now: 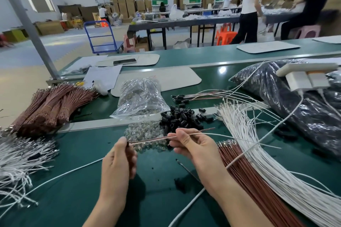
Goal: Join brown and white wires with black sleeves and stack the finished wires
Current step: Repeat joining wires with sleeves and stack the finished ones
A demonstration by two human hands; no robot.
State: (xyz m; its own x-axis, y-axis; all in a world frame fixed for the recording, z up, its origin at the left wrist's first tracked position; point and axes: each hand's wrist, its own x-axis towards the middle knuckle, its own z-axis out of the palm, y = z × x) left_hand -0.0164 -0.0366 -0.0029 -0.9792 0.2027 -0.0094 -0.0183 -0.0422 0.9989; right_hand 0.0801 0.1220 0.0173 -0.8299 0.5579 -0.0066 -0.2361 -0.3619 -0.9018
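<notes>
We find left hand (pixel 118 160) pinching a black sleeve (pixel 127 143), right hand (pixel 191 145) pinching thin brown-and-white wires (pixel 151 139); clear bag (pixel 120 113) holds transparent pieces (pixel 143 101).

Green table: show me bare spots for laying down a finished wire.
Mostly bare: between the left hand and the frayed white bundle; also beyond the finished wires, beside the black bag. Crowded: black sleeves ahead, loose white wires right.

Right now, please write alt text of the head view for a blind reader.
The left hand pinches the end of a brown and white wire pair; the right hand grips it farther along, over a green table. Black sleeves lie piled behind.
</notes>
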